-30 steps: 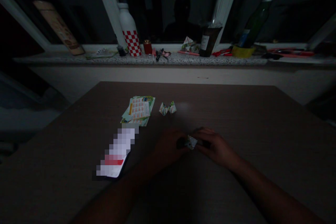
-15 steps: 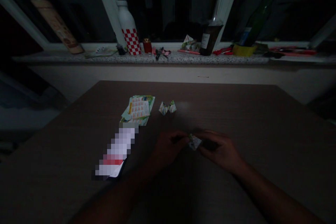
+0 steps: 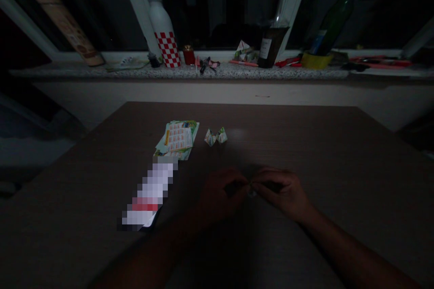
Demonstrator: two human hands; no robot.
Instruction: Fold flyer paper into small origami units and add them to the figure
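Left fingers (image 3: 240,192) and right fingers (image 3: 266,193) in a close pinch on a small, apparently paper piece (image 3: 251,193).

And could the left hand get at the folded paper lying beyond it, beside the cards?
Probably yes: nothing visible stands between the left hand and the folded paper. Its fingertips seem busy with the small paper piece, though, so it may need to let go first.
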